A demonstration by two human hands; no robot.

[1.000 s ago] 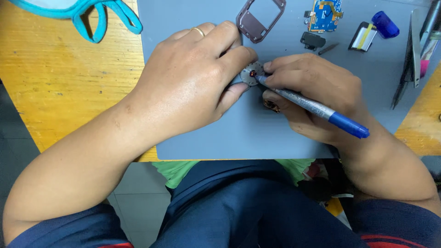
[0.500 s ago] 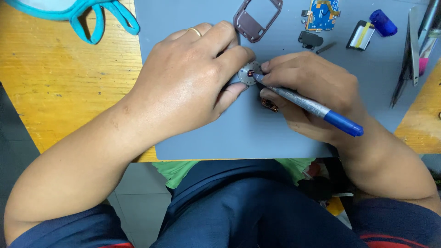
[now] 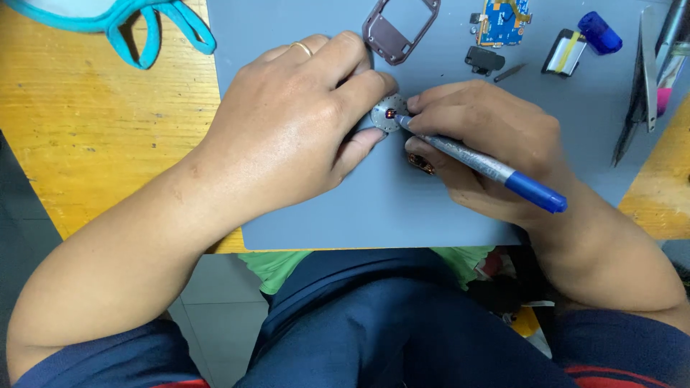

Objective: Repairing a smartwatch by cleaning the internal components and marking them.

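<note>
Left hand [image 3: 287,136] pinches a small round disc [image 3: 388,115] on the grey mat [image 3: 402,208]; right hand [image 3: 481,144] grips a screwdriver [image 3: 481,162], tip at the disc. Frame [image 3: 400,30], board [image 3: 506,20], battery [image 3: 565,52] lie detached; disc work unfinished.

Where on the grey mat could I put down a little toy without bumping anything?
The grey rubber mat is bare along its near edge, below the left hand and the right hand holding the blue-capped screwdriver. The far edge is crowded: purple plastic frame, blue circuit board, metal tweezers.
</note>
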